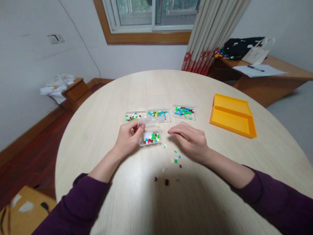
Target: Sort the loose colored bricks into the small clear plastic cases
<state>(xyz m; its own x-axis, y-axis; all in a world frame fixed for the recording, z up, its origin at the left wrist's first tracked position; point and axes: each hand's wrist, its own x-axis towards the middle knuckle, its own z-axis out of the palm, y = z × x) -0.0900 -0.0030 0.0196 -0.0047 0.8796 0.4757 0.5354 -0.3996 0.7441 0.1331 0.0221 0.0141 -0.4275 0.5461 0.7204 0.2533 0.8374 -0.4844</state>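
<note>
My left hand (128,137) grips the left side of a small clear plastic box (149,143), whose lid stands raised at the back. Small coloured bricks (153,138) in green, red, yellow, blue, brown and white lie inside it. To the right, my right hand (189,138) hovers low over the table with its fingers pressed together; whatever is between them, if anything, is too small to make out. Loose pieces lie near it, among them a green brick (175,161), a dark brown brick (166,182) and several tiny ones.
Behind the held box stand three more clear boxes of small bricks: a left one (129,119), a middle one (158,115) and a right one (184,112). A yellow divided tray (232,120) lies at the right of the round table (117,202).
</note>
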